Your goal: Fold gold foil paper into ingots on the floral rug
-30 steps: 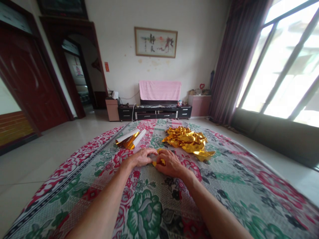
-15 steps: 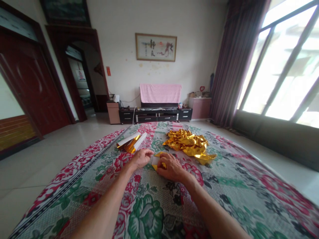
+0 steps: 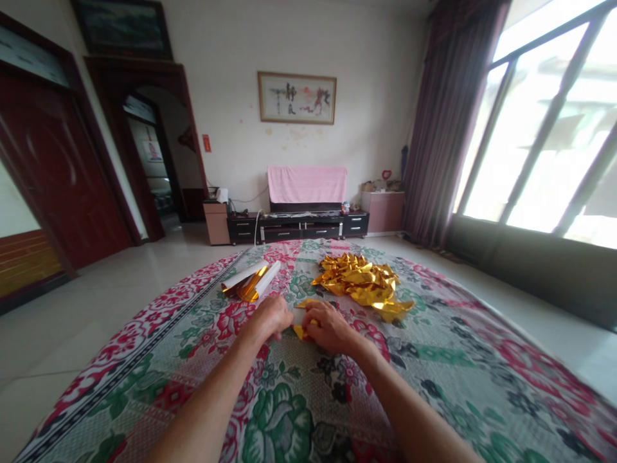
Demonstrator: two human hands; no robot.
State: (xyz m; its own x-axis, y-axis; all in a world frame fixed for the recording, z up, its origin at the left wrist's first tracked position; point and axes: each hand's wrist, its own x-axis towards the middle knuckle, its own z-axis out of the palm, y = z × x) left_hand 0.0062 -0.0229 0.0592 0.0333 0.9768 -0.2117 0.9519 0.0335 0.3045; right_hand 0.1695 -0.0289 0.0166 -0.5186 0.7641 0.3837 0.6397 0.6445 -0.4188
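A small sheet of gold foil paper (image 3: 299, 316), its pale back showing and its corners gold, lies partly folded on the tablecloth between my hands. My right hand (image 3: 328, 328) is closed over its right side, fingers curled on the paper and hiding much of it. At the left edge of the same sheet is my left hand (image 3: 272, 317), with fingers bent and pressed together; the fingertips are partly hidden. Just beyond my left hand lie loosely rolled gold sheets (image 3: 250, 283) with white backs. A heap of folded gold foil pieces (image 3: 361, 280) sits beyond my right hand.
A floral cloth (image 3: 279, 421) covers the round table. Past its far edge stand a low black TV cabinet (image 3: 284, 233) and a screen under a pink towel (image 3: 307, 184). A purple curtain (image 3: 436, 141) and window are at the right, a dark red door (image 3: 53, 154) at the left.
My left hand has come down slightly along the sheet's left edge, its fingers now more bent. My right hand stays on the paper. The whole view has shifted slightly.
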